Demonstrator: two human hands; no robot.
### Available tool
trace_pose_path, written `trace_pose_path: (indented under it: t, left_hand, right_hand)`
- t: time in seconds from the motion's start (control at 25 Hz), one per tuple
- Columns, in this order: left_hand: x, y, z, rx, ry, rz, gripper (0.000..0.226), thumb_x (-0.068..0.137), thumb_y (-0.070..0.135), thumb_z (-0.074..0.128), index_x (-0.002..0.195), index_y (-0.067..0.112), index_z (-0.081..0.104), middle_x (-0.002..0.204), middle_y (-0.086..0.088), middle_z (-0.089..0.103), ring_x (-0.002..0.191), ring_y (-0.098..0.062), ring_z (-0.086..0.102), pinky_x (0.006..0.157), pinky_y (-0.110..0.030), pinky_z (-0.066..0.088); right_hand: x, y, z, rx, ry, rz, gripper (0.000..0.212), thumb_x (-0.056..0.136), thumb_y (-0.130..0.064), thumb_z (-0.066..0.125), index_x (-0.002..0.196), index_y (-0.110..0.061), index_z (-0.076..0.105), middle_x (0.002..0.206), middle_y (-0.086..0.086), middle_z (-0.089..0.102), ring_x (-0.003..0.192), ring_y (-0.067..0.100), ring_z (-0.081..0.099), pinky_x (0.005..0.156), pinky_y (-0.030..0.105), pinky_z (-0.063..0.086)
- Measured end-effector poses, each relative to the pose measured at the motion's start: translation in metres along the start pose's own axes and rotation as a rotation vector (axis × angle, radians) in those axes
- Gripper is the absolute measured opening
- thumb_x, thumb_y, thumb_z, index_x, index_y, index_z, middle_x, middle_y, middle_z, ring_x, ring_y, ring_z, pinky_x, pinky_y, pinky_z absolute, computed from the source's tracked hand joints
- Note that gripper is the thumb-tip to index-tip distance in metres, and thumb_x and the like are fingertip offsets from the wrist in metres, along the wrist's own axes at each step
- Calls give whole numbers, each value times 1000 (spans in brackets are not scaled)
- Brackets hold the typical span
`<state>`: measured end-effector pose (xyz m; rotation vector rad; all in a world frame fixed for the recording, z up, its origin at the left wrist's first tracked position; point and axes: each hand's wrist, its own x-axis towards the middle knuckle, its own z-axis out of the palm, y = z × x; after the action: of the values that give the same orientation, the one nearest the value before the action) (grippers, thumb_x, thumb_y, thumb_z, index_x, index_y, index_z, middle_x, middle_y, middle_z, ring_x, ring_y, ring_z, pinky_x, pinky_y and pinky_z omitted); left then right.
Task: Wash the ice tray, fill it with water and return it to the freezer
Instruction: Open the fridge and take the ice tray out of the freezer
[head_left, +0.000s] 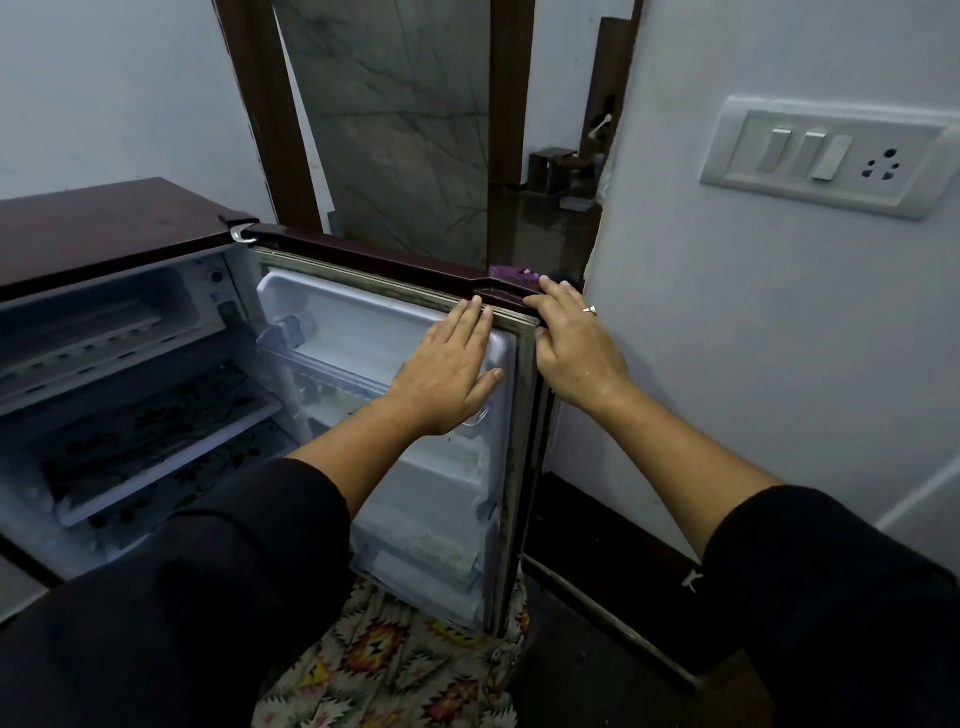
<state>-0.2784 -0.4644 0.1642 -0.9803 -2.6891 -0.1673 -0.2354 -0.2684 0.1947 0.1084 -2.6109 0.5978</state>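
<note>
The small maroon fridge stands with its door swung wide to the right. The freezer compartment is at the top of the cabinet, and I cannot make out an ice tray in it. My left hand lies flat, fingers straight, on the white inner liner of the door near its top corner. My right hand grips the door's top outer corner, fingers over the maroon top edge and thumb against the gasket side. A ring is on one finger.
Patterned fridge shelves sit below the freezer. Door bins run down the inner door. A wall with a switch panel stands close behind the door on the right. A doorway opens behind the fridge. A patterned mat lies on the floor.
</note>
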Motion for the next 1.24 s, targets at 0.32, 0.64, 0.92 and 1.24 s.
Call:
trace_pose_path:
  t: [0.32, 0.64, 0.92, 1.24]
  left_hand:
    - [-78, -86, -4, -23, -13, -116, 77, 109, 51, 27, 165, 5, 1, 174, -15, -1, 161, -27, -3, 131, -46, 10]
    - [-192, -206, -6, -23, -12, -364, 76, 109, 47, 32, 165, 5, 5, 174, -14, 2, 161, -26, -2, 131, -44, 7]
    - [-257, -292, -6, -23, -28, -621, 74, 110, 46, 31, 165, 6, 2, 174, -11, -3, 161, -23, -7, 131, -39, 2]
    - [-258, -396, 17, -6, -49, -857, 75, 110, 45, 34, 165, 4, 4, 174, -15, 2, 161, -27, -2, 130, -40, 3]
  right_hand:
    - [-10, -81, 43, -150, -13, -121, 51, 99, -20, 57, 148, -10, 48, 165, 15, 33, 156, 33, 23, 126, 54, 21]
    - [4, -195, 153, -105, -206, -273, 50, 103, -29, 55, 149, -15, 45, 165, 13, 34, 154, 31, 26, 127, 46, 22]
    - [51, -263, 245, -74, -366, -420, 60, 104, -39, 52, 155, -10, 39, 166, 13, 31, 155, 30, 24, 127, 45, 22]
    - [143, -299, 367, -18, -528, -559, 71, 106, -47, 47, 161, -6, 28, 168, 14, 27, 157, 30, 21, 127, 42, 20]
